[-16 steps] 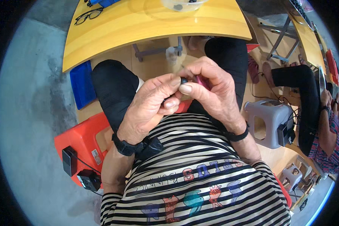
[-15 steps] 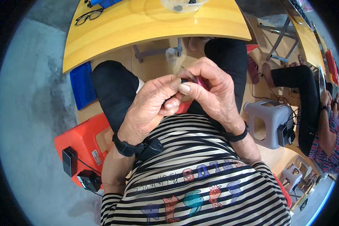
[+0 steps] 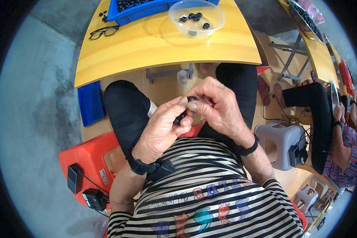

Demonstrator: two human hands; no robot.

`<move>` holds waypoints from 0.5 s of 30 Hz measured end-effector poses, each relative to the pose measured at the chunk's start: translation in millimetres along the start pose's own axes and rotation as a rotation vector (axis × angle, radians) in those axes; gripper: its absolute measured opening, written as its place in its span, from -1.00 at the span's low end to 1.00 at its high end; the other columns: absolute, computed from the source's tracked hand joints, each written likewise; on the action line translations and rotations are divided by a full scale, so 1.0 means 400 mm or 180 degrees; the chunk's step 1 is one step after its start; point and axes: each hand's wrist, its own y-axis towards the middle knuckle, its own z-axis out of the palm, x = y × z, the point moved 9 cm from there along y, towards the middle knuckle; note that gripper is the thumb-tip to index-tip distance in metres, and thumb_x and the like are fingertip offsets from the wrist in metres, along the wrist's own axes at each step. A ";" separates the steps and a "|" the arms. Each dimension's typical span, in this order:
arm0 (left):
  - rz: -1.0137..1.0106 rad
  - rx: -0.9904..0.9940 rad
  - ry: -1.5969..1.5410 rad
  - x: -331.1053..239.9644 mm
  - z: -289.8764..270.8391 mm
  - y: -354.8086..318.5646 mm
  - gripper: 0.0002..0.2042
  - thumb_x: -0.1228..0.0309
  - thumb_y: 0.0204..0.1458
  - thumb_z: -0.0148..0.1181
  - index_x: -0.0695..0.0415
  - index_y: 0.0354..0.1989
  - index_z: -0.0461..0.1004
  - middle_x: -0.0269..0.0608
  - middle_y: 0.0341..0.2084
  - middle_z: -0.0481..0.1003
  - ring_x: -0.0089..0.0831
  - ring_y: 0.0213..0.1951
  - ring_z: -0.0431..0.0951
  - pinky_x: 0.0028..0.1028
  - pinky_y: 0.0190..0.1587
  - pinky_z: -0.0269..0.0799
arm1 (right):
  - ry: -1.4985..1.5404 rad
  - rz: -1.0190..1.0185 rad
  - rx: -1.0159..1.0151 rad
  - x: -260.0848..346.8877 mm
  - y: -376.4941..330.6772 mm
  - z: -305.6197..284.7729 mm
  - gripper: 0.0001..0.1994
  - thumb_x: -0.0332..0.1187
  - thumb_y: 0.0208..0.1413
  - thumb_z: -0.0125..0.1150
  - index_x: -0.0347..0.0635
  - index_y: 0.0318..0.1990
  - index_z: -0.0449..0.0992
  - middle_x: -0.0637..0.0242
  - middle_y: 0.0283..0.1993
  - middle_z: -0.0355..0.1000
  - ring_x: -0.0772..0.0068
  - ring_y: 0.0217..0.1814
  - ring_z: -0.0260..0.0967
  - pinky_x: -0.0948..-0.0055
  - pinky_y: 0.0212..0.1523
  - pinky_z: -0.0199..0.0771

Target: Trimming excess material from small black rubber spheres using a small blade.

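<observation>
Over my lap, my left hand [image 3: 156, 129] is closed, pinching a small black round part [image 3: 192, 98] between thumb and forefinger. More dark parts [image 3: 179, 118] show in the curl of its fingers. My right hand [image 3: 222, 111] touches the left fingertips and is closed round a thin tool with a pink handle [image 3: 208, 102]; its tip is hidden. Beyond my hands, a clear plastic bowl [image 3: 173, 24] on the table holds several black rounded parts [image 3: 194, 16]. A blue tray [image 3: 146, 17] to its left is full of similar dark parts.
The yellow table [image 3: 154, 51] spans ahead of my knees, with glasses [image 3: 104, 32] on its left. A blue bin [image 3: 90, 104] lies below. A red stool [image 3: 87, 152] is at left, a grey stool [image 3: 283, 139] at right. Another person [image 3: 341, 150] works at far right.
The view has tilted up, bringing the bowl and blue tray further into sight. My hands stay together; the tool's thin blade, visible before, is now hidden behind my fingers.
</observation>
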 end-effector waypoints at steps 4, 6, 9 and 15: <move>0.0027 -0.0108 -0.0260 -0.005 -0.028 0.015 -0.74 0.33 0.20 -0.09 0.26 -0.08 0.34 -0.17 -0.32 0.40 -0.48 -0.37 0.39 -0.56 -0.38 0.33 | -0.0356 -0.0136 -0.0659 -0.014 0.095 -0.096 -0.85 -0.39 -0.10 0.27 -0.24 -0.36 0.52 0.23 -0.46 0.42 0.37 -0.45 0.39 0.46 -0.41 0.40; -0.0040 -0.0040 -0.0562 0.002 -0.059 0.014 -0.69 0.36 0.20 -0.12 0.26 0.05 0.25 -0.04 -0.15 0.40 -0.30 -0.14 0.44 -0.44 -0.13 0.43 | -0.0926 -0.0313 -0.0835 -0.005 0.171 -0.133 -0.82 -0.35 -0.08 0.26 -0.24 -0.33 0.53 0.21 -0.45 0.46 0.37 -0.46 0.40 0.45 -0.41 0.40; -0.0021 -0.0115 -0.0630 -0.006 -0.036 0.018 -0.69 0.38 0.20 -0.13 0.26 0.06 0.23 0.01 -0.08 0.37 -0.24 -0.05 0.42 -0.39 -0.04 0.43 | -0.1873 -0.0894 -0.1090 -0.013 0.264 -0.175 -0.79 -0.29 -0.06 0.25 -0.21 -0.31 0.54 0.19 -0.43 0.48 0.36 -0.45 0.42 0.43 -0.41 0.41; 0.0024 0.0068 -0.0884 -0.026 -0.018 0.022 -0.67 0.36 0.21 -0.16 0.28 0.08 0.20 0.10 0.08 0.26 -0.12 0.13 0.29 -0.25 0.13 0.33 | -0.2146 -0.0387 -0.0702 -0.055 0.369 -0.181 -0.83 -0.42 -0.11 0.23 -0.34 -0.38 0.50 0.03 -0.49 0.46 0.08 -0.44 0.45 0.29 -0.43 0.39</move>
